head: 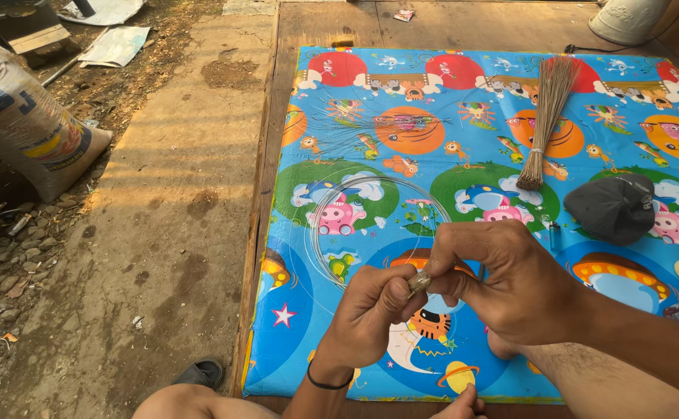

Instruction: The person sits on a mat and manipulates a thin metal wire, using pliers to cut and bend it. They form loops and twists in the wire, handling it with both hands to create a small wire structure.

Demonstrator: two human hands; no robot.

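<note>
Left hand (370, 314) and right hand (502, 283) pressed together, both pinching small brownish piece (420, 281) over cartoon mat (355, 116); clear line coil (339, 225) just beyond; stick broom (545, 124), dark cap (611, 206) far right.

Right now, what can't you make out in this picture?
- Small object pinched between left hand and right hand: head view, fingers cover most of it.
- Wire coil: too thin to trace where its end runs.
- White container: cut off by the top edge.
- Sack: cut off by the left edge.
</note>
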